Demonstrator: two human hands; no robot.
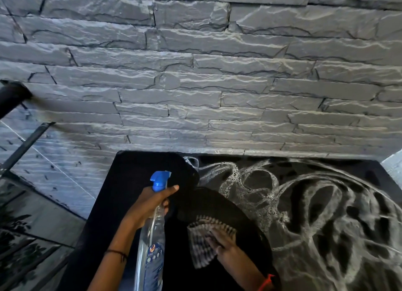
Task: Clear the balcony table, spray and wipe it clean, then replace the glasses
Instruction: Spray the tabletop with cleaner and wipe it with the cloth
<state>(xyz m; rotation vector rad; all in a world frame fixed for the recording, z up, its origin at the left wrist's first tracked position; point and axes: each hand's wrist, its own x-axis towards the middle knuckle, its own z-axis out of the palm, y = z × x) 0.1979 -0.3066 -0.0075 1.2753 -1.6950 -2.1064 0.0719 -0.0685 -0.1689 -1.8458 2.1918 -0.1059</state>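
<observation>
The black balcony table (pixel 121 203) fills the lower middle, its far edge against a stone wall. White foamy smears (pixel 315 203) cover its right part; the left part is dark and clean. My left hand (pixel 150 206) grips a clear spray bottle (pixel 152 247) with a blue trigger head (pixel 159 180), held above the table's left side. My right hand (pixel 221 245) presses flat on a striped cloth (pixel 202 243) at the table's near middle, along the boundary of the wiped area. No glasses are in view.
A grey stacked-stone wall (pixel 195 73) rises directly behind the table. At the left, a glass balcony railing with a dark handrail (pixel 10 95) runs along the edge. A pale surface (pixel 393 164) shows at the far right.
</observation>
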